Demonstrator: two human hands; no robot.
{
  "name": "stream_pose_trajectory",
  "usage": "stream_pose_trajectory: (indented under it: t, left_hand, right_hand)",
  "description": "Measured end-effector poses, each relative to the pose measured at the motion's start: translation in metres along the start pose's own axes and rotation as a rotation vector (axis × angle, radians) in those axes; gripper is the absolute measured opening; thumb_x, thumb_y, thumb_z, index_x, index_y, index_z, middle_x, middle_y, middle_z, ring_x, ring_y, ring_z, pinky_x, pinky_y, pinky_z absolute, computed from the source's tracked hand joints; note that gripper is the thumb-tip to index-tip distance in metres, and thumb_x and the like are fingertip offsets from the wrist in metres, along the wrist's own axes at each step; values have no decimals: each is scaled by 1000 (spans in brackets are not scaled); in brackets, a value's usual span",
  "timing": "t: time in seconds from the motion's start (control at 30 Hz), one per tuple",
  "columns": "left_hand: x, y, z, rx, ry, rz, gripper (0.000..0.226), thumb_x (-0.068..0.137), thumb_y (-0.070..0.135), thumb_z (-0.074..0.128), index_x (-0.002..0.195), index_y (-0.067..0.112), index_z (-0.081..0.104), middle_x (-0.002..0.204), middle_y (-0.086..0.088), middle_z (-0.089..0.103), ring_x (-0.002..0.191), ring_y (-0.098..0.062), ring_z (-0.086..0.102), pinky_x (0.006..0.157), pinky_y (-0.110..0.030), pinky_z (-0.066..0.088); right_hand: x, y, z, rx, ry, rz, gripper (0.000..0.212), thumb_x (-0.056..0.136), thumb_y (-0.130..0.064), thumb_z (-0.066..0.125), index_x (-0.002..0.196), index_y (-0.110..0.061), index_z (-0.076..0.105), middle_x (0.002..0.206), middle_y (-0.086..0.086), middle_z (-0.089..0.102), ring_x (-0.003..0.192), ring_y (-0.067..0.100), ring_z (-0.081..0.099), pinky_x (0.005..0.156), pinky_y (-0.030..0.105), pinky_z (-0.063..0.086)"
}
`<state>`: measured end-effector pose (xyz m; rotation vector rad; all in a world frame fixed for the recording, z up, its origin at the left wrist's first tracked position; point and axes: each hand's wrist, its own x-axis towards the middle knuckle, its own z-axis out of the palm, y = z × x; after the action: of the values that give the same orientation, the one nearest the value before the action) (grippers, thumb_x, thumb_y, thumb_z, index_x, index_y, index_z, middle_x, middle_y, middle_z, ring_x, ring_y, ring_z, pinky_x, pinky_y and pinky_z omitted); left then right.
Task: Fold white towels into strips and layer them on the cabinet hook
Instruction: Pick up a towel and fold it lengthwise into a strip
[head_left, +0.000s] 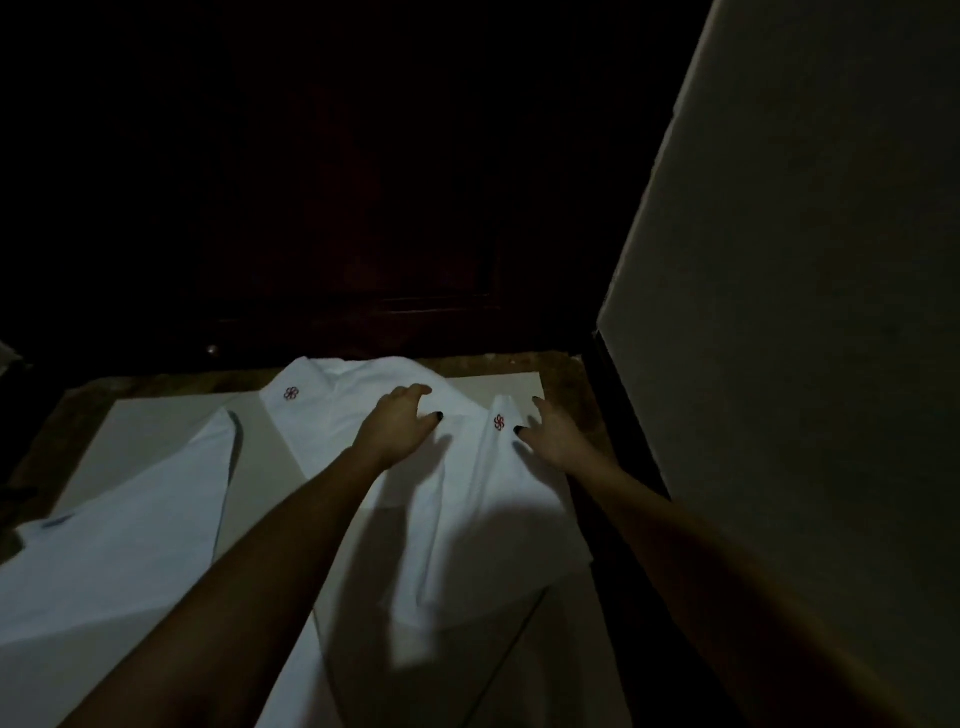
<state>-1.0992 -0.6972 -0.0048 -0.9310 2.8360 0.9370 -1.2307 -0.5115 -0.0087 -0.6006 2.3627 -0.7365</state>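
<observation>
A white towel (467, 499) with two small red logos lies partly folded on a pale flat surface (150, 415). My left hand (400, 423) is on its far middle part, fingers and thumb curled round a raised fold of the cloth. My right hand (556, 439) is at the towel's right edge beside one red logo, its fingers spread and touching the cloth. A second white towel (104, 551) lies spread at the lower left. The cabinet hook is not visible in the dark.
A dark wooden cabinet (363, 234) with a small round knob (211, 349) rises right behind the surface. A pale wall (805, 286) stands close on the right, with a dark gap between it and the surface. The scene is dim.
</observation>
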Motion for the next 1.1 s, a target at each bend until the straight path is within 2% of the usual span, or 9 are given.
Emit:
stream_pose_trajectory:
  t: [0.23, 0.33, 0.43, 0.57, 0.67, 0.77, 0.83, 0.97, 1.1]
  left_hand:
    - [16, -42, 56, -366, 34, -338, 51, 96, 34, 60, 128, -4, 50, 127, -26, 57, 116, -40, 55, 96, -40, 46]
    - [-3, -45, 77, -445, -135, -429, 44, 91, 37, 67, 70, -1, 57, 74, -28, 59, 66, -33, 63, 64, -32, 47]
    - [-11, -44, 85, -390, -192, -422, 47, 84, 33, 76, 57, 6, 50, 51, -10, 48, 42, -17, 45, 51, -24, 37]
    - [-12, -41, 87, -389, -194, -411, 43, 82, 23, 78, 53, 7, 50, 53, -8, 47, 54, -20, 48, 65, -28, 38]
    - [-12, -38, 93, -413, -188, -414, 26, 82, 18, 77, 71, -2, 64, 70, -12, 57, 75, -26, 57, 70, -30, 42]
    - [-8, -38, 97, -361, -138, -354, 31, 83, 28, 77, 85, 3, 58, 79, -8, 52, 80, -23, 55, 63, -24, 39]
    - [-5, -41, 93, -361, -68, -372, 39, 82, 32, 77, 93, 8, 49, 88, -4, 48, 88, -23, 52, 65, -26, 39]
    - [-2, -46, 82, -267, -87, -327, 35, 88, 25, 71, 68, 12, 45, 70, 0, 51, 80, -20, 52, 70, -27, 38]
    - [5, -43, 54, -797, 36, -334, 39, 91, 15, 67, 64, 13, 40, 67, -9, 47, 74, -22, 49, 70, -33, 41]
  right_hand:
    - [20, 62, 62, 77, 5, 82, 65, 100, -35, 52, 151, -5, 26, 150, 18, 39, 135, 35, 41, 113, 42, 34]
    - [19, 68, 69, 158, 12, 150, 61, 96, -29, 59, 144, 1, 36, 144, 20, 44, 132, 36, 45, 107, 39, 37]
    - [22, 63, 76, 251, -12, 153, 46, 93, -22, 63, 129, 5, 51, 126, 20, 57, 119, 34, 54, 90, 34, 44]
    - [21, 44, 69, 431, 49, 49, 34, 95, -24, 62, 113, 5, 64, 105, 14, 65, 102, 31, 63, 80, 33, 48]
    - [17, 30, 54, 448, 87, -67, 21, 98, -24, 57, 87, -7, 64, 82, 5, 64, 80, 21, 62, 68, 29, 46]
    - [17, 15, 37, 431, 72, -186, 28, 99, -24, 55, 71, -20, 58, 67, -8, 58, 59, 2, 55, 57, 19, 42]
    - [19, 1, 23, 422, 33, -201, 27, 99, -24, 54, 72, -28, 60, 65, -13, 60, 54, -8, 55, 52, 11, 42]
    - [34, -24, -1, 543, 94, -183, 18, 98, -25, 56, 84, -28, 67, 68, -14, 69, 59, -2, 65, 53, 14, 51]
    - [43, -52, -23, 578, 167, -217, 22, 99, -23, 55, 92, -7, 68, 73, 2, 67, 65, 14, 63, 57, 25, 50]
